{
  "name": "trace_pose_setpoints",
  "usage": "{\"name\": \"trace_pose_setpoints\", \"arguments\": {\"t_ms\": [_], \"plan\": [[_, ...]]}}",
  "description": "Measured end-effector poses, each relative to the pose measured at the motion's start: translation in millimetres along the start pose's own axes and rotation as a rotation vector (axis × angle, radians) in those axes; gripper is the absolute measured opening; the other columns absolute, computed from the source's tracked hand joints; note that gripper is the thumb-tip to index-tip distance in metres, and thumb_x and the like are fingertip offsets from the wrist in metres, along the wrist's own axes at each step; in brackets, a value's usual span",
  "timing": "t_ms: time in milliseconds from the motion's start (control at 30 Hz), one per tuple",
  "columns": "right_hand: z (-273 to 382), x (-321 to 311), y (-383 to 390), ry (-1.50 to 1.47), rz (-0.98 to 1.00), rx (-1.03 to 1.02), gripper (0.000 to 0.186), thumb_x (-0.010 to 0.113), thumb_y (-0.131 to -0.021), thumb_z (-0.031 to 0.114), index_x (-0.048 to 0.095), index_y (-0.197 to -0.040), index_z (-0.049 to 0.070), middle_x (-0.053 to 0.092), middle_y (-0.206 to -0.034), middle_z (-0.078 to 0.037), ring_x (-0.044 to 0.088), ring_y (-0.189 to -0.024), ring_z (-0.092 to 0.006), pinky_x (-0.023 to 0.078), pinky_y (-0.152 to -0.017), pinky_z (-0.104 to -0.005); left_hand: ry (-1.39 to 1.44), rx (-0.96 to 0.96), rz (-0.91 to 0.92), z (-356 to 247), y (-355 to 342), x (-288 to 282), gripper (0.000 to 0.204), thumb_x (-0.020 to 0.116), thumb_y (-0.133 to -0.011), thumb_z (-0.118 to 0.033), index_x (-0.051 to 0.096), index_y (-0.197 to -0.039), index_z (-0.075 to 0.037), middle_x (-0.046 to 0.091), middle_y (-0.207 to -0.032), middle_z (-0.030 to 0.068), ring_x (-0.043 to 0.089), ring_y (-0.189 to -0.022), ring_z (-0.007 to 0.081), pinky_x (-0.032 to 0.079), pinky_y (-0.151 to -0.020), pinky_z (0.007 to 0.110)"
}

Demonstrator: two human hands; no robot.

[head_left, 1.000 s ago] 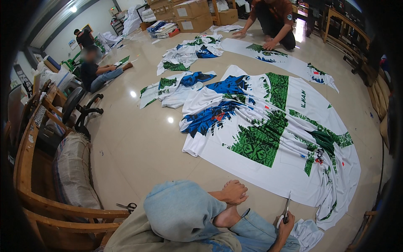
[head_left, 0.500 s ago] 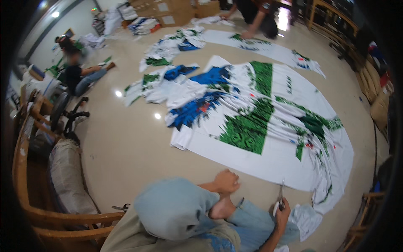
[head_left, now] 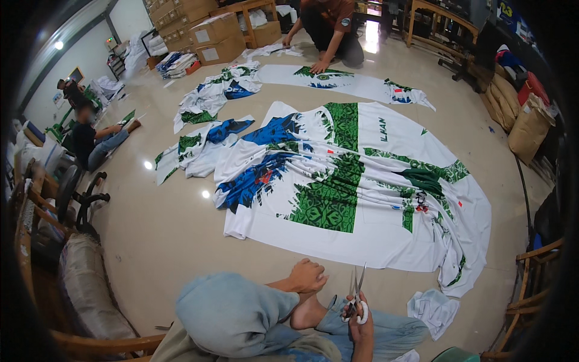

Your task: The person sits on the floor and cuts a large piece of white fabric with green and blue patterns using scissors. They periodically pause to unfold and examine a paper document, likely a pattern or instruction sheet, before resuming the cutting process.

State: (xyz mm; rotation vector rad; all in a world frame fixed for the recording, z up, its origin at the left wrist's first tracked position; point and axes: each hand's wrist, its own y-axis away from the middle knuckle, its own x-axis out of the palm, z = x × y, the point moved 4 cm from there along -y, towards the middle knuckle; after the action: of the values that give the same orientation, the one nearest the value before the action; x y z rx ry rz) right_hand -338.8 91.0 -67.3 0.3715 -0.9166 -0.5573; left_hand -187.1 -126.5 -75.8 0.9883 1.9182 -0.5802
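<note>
My right hand (head_left: pixel 362 330) grips a pair of scissors (head_left: pixel 360 282) by the handles, one of them white. The blades are parted and point away from me, above my jeans. Bare-handed, my left hand (head_left: pixel 307 276) is loosely curled beside my raised knee, just above my foot (head_left: pixel 306 314); nothing shows in its fingers. Beyond both hands a large white fabric sheet (head_left: pixel 325 248) with green and blue printing lies spread on the floor, rumpled across its middle and right. A crumpled white cloth scrap (head_left: pixel 433 311) lies right of the scissors.
Across the fabric a person (head_left: pixel 330 33) crouches with a hand on another printed strip (head_left: pixel 362 85). Another person (head_left: pixel 96 142) sits at far left. Printed pieces (head_left: pixel 199 142), cardboard boxes (head_left: pixel 218 39), a sack (head_left: pixel 93 289), a wheeled chair (head_left: pixel 90 196) and wooden furniture (head_left: pixel 531 295) stand or lie around.
My right hand has brought the scissors left and closer to my left hand, and their blades show parted. The view has shifted, and the far person's upper body shows more.
</note>
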Motion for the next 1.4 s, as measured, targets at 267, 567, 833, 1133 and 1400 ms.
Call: {"name": "trace_pose_setpoints", "arguments": {"t_ms": [267, 567, 833, 1133, 1400], "plan": [[-11.9, -6.8, -10.9, -0.189, 0.026, 0.094, 0.064, 0.066, -0.100, 0.031, 0.037, -0.156, 0.020, 0.062, -0.124, -0.014, 0.061, -0.092, -0.0239, 0.052, -0.076, -0.0423, -0.014, 0.052, -0.089, -4.2, -7.4, -4.3, 0.034, 0.060, -0.090, -0.035, 0.067, -0.077, -0.005, 0.069, -0.079, 0.0156, 0.067, -0.078, 0.0342, 0.049, -0.087, 0.045], [-12.8, -17.6, -15.3, -0.216, -0.036, 0.022, 0.051, 0.066, -0.100, 0.035, 0.051, -0.147, 0.021, 0.064, -0.121, -0.012, 0.059, -0.091, -0.0220, 0.049, -0.076, -0.0393, -0.047, 0.021, -0.033, -6.8, -6.8, -2.8, 0.038, 0.056, -0.092, -0.038, 0.069, -0.081, -0.004, 0.070, -0.083, 0.0158, 0.068, -0.083, 0.0335, 0.048, -0.090, 0.046], [-15.2, -26.9, -20.6, -0.296, -0.035, 0.020, 0.053, 0.069, -0.097, 0.035, 0.052, -0.144, 0.018, 0.063, -0.126, -0.013, 0.061, -0.094, -0.0233, 0.049, -0.078, -0.0403, -0.042, -0.008, -0.005, -4.8, -7.1, -0.6, 0.040, 0.057, -0.091, -0.041, 0.070, -0.081, -0.004, 0.071, -0.085, 0.0161, 0.068, -0.085, 0.0338, 0.049, -0.090, 0.046], [-19.7, -22.9, -21.7, -0.303, -0.049, 0.014, 0.048, 0.064, -0.101, 0.032, 0.051, -0.144, 0.016, 0.062, -0.128, -0.014, 0.062, -0.093, -0.0240, 0.051, -0.078, -0.0413, -0.043, -0.002, 0.002, -1.0, -0.4, -4.9, 0.041, 0.059, -0.091, -0.043, 0.069, -0.083, -0.003, 0.071, -0.085, 0.0171, 0.068, -0.082, 0.0351, 0.050, -0.088, 0.047], [-22.8, 5.3, -33.3, -0.043, -0.114, 0.007, 0.054, 0.059, -0.104, 0.023, 0.040, -0.154, 0.016, 0.064, -0.121, -0.009, 0.059, -0.085, -0.0166, 0.049, -0.067, -0.0352, -0.106, 0.141, 0.025, -8.5, -12.6, -0.4, 0.071, 0.060, -0.091, -0.038, 0.043, -0.150, -0.001, 0.042, -0.154, 0.0249, 0.039, -0.144, 0.0391, 0.031, -0.117, 0.054]]}}
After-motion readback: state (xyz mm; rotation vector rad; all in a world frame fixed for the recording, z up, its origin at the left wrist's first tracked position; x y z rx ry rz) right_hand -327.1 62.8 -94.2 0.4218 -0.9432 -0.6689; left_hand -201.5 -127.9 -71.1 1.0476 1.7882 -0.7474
